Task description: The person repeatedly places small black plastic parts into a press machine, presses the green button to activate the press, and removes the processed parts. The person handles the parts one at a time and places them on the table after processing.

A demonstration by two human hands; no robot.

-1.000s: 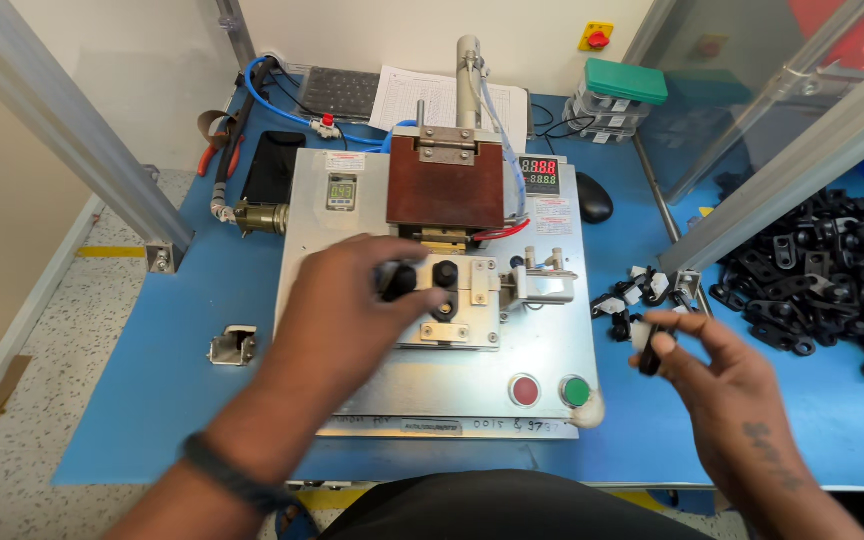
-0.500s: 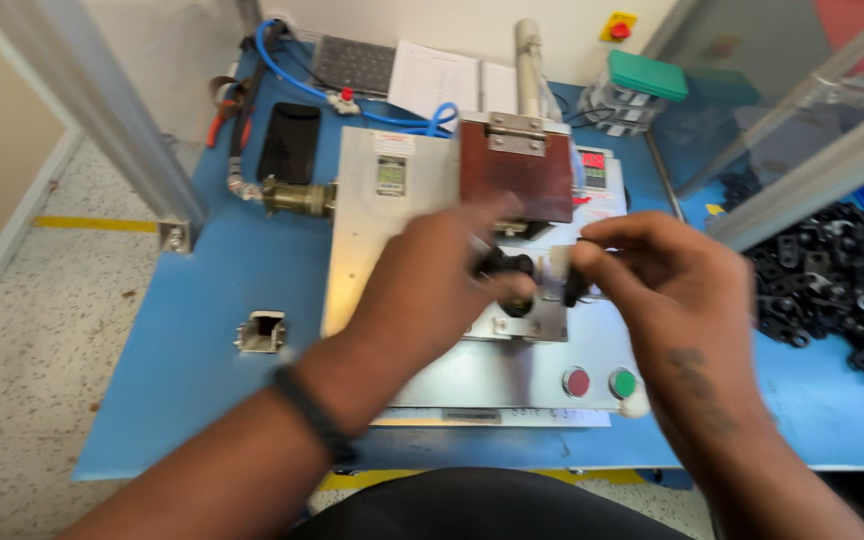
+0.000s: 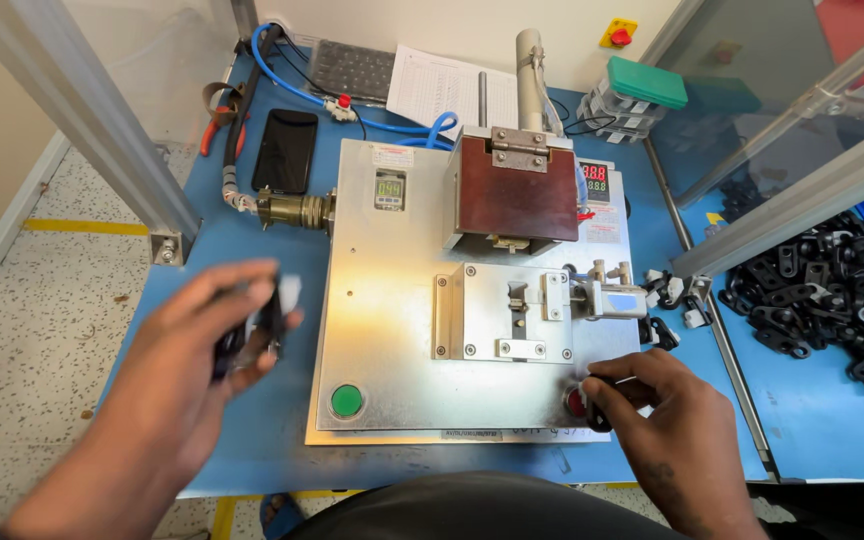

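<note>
The person's left hand point(image 3: 214, 335) is over the left side of the blue desk point(image 3: 252, 250), just beside the left edge of the shiny metal plate point(image 3: 392, 330). The fingers are curled tight around a small black part point(image 3: 262, 322) with a bit of white on it. The hand is blurry, so the shape of the part is hard to tell.

The right hand point(image 3: 667, 420) is at the front right corner of the metal plate. It holds another small black piece point(image 3: 600, 408), and its fingers are closed on it. The fingertips sit right on the red button point(image 3: 576, 401). A green button point(image 3: 346, 401) is at the front left corner of the plate.

In the middle of the plate is a small metal holder point(image 3: 514, 318). Behind it stands a brown block point(image 3: 515, 195) with a metal hinge on top. A black phone point(image 3: 285, 150) lies near the back left corner of the desk, beside a blue hose point(image 3: 287, 85). A big pile of black parts point(image 3: 832, 295) lies on the right side of the desk, well apart from both hands.
</note>
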